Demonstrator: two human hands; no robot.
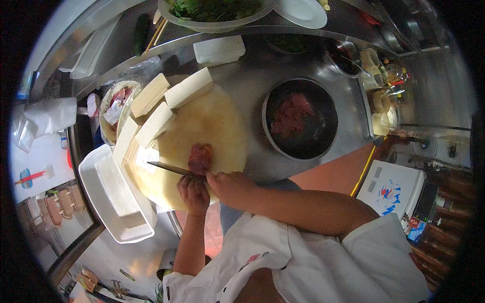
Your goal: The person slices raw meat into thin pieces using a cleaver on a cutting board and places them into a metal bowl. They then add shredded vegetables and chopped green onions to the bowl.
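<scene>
On a round cutting board (223,125) lies a piece of raw meat (200,156). The blade of a kitchen knife (166,167) runs along the near side of the meat. My right hand (231,188) is closed around the knife's handle end. Just nearer to me, my left hand (194,194) has its fingers bent at the blade's near side; whether it grips something beneath them cannot be seen. Right of the board, a round dark metal pot (320,132) holds pink sliced meat (293,113).
Several stacks of pale paper-like sheets (151,94) stand on the board's far left part. A white rectangular tub (106,189) adjoins its left edge. Beyond are a white container (219,50), a large bowl of greens (212,25) and a bowl of dark sauce (343,62).
</scene>
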